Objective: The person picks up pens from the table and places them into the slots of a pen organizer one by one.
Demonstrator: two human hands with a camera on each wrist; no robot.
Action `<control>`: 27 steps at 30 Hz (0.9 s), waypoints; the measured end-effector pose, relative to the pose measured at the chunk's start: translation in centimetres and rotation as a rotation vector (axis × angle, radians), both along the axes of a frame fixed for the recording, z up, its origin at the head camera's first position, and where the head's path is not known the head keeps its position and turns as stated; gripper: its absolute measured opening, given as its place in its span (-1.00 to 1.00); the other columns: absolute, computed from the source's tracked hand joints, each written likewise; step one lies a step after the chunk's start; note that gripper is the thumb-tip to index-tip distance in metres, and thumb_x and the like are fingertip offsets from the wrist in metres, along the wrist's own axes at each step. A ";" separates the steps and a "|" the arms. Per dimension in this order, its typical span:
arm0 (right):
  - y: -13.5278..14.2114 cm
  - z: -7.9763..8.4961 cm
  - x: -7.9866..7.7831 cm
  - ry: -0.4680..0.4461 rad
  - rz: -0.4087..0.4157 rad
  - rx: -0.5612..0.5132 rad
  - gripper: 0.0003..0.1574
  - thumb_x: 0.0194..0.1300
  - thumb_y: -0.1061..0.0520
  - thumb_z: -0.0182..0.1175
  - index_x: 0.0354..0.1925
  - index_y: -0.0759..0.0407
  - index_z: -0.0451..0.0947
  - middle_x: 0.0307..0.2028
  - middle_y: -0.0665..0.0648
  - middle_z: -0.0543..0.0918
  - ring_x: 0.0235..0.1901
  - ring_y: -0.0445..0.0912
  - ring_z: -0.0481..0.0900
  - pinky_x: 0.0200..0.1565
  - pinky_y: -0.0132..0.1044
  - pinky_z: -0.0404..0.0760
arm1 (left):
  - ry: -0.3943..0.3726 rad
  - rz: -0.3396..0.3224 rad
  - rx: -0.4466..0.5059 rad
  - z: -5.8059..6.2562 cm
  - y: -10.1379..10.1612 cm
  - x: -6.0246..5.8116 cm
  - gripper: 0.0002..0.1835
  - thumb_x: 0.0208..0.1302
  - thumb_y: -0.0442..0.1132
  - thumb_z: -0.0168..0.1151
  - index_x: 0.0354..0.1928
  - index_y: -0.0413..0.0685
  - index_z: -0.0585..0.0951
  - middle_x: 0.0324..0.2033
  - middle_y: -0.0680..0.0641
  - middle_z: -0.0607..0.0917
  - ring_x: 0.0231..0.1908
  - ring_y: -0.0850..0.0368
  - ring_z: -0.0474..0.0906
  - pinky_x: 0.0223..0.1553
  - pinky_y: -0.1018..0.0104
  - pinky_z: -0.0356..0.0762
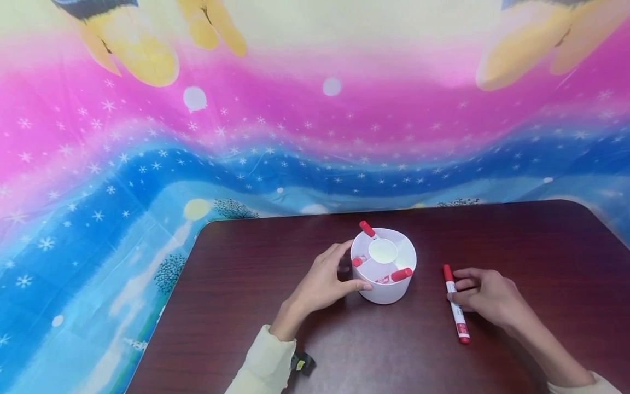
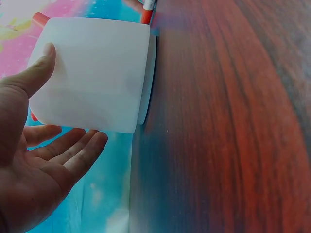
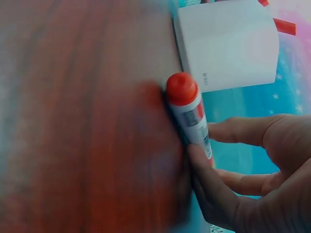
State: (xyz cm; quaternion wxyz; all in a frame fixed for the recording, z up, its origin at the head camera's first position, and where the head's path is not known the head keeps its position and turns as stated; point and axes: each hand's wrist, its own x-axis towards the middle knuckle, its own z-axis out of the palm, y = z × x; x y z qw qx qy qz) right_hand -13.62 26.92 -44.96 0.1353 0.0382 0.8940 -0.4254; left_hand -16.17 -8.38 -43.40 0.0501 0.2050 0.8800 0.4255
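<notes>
A white round pen holder (image 1: 386, 295) with divided compartments stands on the table, several red-capped markers leaning in it. One marker cap (image 1: 366, 229) sticks out at the back, another cap (image 1: 358, 262) at the left, a third cap (image 1: 401, 274) at the front right. My left hand (image 1: 317, 282) cups the holder's left side. In the left wrist view its thumb (image 2: 41, 73) rests on the wall and the fingers (image 2: 73, 150) spread loosely alongside. Right of the holder, my right hand (image 1: 494, 298) pinches a red and white marker (image 3: 192, 119) close along the tabletop, thumb and fingers on opposite sides.
The dark brown wooden table (image 1: 236, 273) has a rounded far edge. Behind it hangs a pink and blue cloth (image 1: 295, 126) with printed snowflakes, also falling along the left side. A small black device (image 1: 302, 363) sits by my left sleeve.
</notes>
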 end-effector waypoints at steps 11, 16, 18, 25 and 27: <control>-0.4 1.4 -0.4 0.045 0.042 -0.063 -0.20 0.35 0.22 0.43 0.40 0.55 0.39 0.04 0.40 0.75 -0.16 -0.11 0.79 -0.23 -0.33 0.80 | -0.009 0.003 -0.004 0.0 0.0 0.0 0.03 0.17 0.13 0.65 0.63 0.18 0.33 0.33 0.00 0.59 0.28 -0.03 0.66 0.23 0.06 0.75; -1.3 2.4 -0.6 0.078 0.046 -0.142 -0.22 0.38 0.24 0.42 0.42 0.53 0.36 0.10 0.43 0.70 -0.10 -0.11 0.77 -0.16 -0.27 0.84 | -0.017 0.005 0.001 -0.1 0.0 0.0 0.03 0.17 0.12 0.65 0.62 0.19 0.33 0.31 0.01 0.60 0.28 -0.03 0.66 0.22 0.07 0.76; -1.6 2.8 -0.6 0.092 0.046 -0.172 -0.23 0.39 0.25 0.41 0.42 0.53 0.35 0.11 0.44 0.69 -0.11 -0.16 0.74 -0.13 -0.23 0.85 | -0.018 0.006 0.004 -0.1 0.0 0.0 0.02 0.17 0.12 0.66 0.62 0.19 0.34 0.31 0.01 0.60 0.28 -0.03 0.66 0.21 0.07 0.76; -1.9 4.0 -0.8 0.122 0.052 -0.204 -0.20 0.44 0.20 0.39 0.45 0.52 0.31 0.17 0.44 0.63 -0.11 -0.30 0.72 -0.11 -0.32 0.84 | -0.019 0.000 0.014 0.0 0.0 0.1 0.02 0.17 0.10 0.66 0.62 0.17 0.34 0.33 0.00 0.59 0.28 -0.06 0.67 0.21 0.06 0.76; -2.0 4.3 -0.9 0.128 0.050 -0.212 -0.19 0.45 0.19 0.38 0.46 0.51 0.30 0.19 0.44 0.62 -0.12 -0.34 0.72 -0.11 -0.37 0.81 | -0.018 0.000 0.015 0.0 0.0 0.2 0.02 0.17 0.10 0.66 0.62 0.17 0.34 0.32 0.00 0.59 0.28 -0.06 0.67 0.21 0.07 0.77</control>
